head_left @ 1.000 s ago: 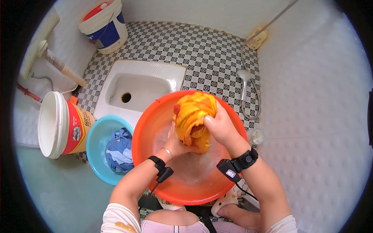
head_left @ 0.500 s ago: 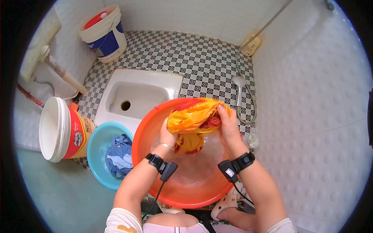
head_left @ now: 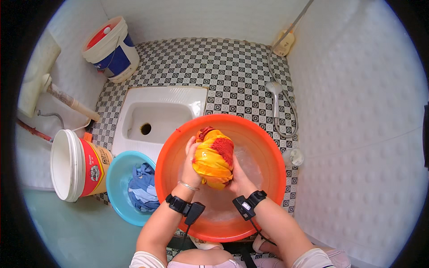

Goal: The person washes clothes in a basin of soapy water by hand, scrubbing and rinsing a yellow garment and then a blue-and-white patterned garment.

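A wet yellow and red cloth (head_left: 213,156), bunched into a ball, is held between my two hands over the large orange basin (head_left: 273,178). My left hand (head_left: 191,165) grips its left side, fingers curled round the back. At its lower right, my right hand (head_left: 241,177) presses against the bundle; those fingers are mostly hidden behind it. Cloudy water (head_left: 219,205) lies in the basin below the cloth.
Left of the basin stands a light-blue basin (head_left: 117,196) with blue clothing (head_left: 144,185) in it. A white bucket (head_left: 71,165) lies tilted beside it. Ahead are a squat toilet (head_left: 163,96) and another bucket (head_left: 114,51). A shower head (head_left: 274,89) lies on the tiles at right.
The cloth has been gathered from a wider, looser shape into a compact ball. My right hand has moved left and down, closer to my left hand.
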A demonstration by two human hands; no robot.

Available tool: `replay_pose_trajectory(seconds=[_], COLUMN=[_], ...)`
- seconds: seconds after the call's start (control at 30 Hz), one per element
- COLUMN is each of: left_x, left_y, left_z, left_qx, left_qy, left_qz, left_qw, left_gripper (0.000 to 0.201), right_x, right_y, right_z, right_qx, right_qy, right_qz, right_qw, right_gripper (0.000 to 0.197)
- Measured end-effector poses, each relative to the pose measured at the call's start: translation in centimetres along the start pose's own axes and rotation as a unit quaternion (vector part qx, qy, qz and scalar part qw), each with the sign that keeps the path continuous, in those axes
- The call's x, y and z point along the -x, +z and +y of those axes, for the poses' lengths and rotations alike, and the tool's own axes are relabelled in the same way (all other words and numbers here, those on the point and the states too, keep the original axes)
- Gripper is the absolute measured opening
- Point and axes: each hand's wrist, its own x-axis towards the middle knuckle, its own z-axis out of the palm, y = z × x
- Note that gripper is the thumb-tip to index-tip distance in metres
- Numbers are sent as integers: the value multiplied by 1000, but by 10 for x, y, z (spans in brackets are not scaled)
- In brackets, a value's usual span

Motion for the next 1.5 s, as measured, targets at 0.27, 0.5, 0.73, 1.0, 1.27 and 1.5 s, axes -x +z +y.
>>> replay_pose_trajectory(seconds=[0.27, 0.5, 0.73, 1.0, 1.27, 1.5], left_x=[13, 12, 11, 14, 10, -5], left_y=[4, 10, 14, 19, 10, -28], left_z=[5, -20, -15, -36, -56, -18], left_qx=[502, 551, 560, 586, 498, 314], left_qy=[-332, -408, -447, -467, -415, -93], left_qz=[-29, -22, 6, 16, -51, -272], left_qw=[798, 728, 697, 663, 759, 905], left_gripper=[32, 33, 39, 40, 50, 113], right_x=[-4, -19, -16, -2, -3, 11], right_y=[4, -18, -16, 3, -4, 4], right_z=[7, 5, -2, -4, -9, -35], right_qx=[-29, 10, -6, 35, 37, 36], right_qy=[-25, -43, -33, -81, -79, -31], right_qz=[52, 9, -5, 64, 27, 18], right_qw=[998, 999, 999, 994, 996, 999], right_gripper=[68, 63, 58, 55, 52, 52])
